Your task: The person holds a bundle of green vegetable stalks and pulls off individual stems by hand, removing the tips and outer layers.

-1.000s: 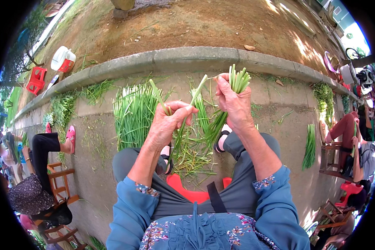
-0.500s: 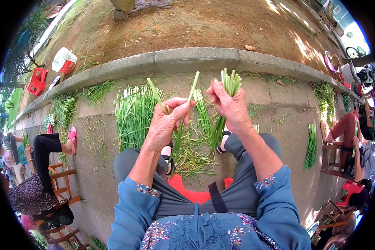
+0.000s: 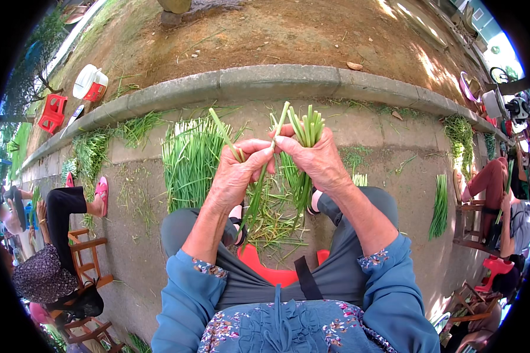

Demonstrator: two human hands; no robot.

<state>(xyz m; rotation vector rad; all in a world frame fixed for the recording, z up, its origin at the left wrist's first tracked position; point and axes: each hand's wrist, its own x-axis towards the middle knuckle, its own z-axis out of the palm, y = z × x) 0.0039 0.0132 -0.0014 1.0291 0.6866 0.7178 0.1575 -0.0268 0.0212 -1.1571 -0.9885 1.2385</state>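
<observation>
My left hand [image 3: 235, 173] is closed in a pinch on a couple of green chive stalks [image 3: 221, 128], their pale ends pointing up and their leaves hanging down. A thick bunch of chives [image 3: 309, 125] is gripped in my right hand [image 3: 319, 162], cut-looking ends upward. The thumb and fingertips of the right hand meet the left fingertips at one upright stalk [image 3: 281, 120]. Below both hands, loose leaves and trimmings [image 3: 274, 232] lie between my feet. A large pile of chives [image 3: 188, 162] is laid out beyond my left knee.
A concrete curb [image 3: 277, 82] runs across ahead, with bare soil beyond. A small chive bundle [image 3: 440, 206] lies at the right. At the left are a red stool [image 3: 53, 113], a white and red bucket [image 3: 90, 83] and a seated person [image 3: 47, 267]. Another person [image 3: 515, 217] sits right.
My right hand has moved left and slightly down with its bunch, so its fingertips now meet my left hand's at the stalk. The left hand has barely moved.
</observation>
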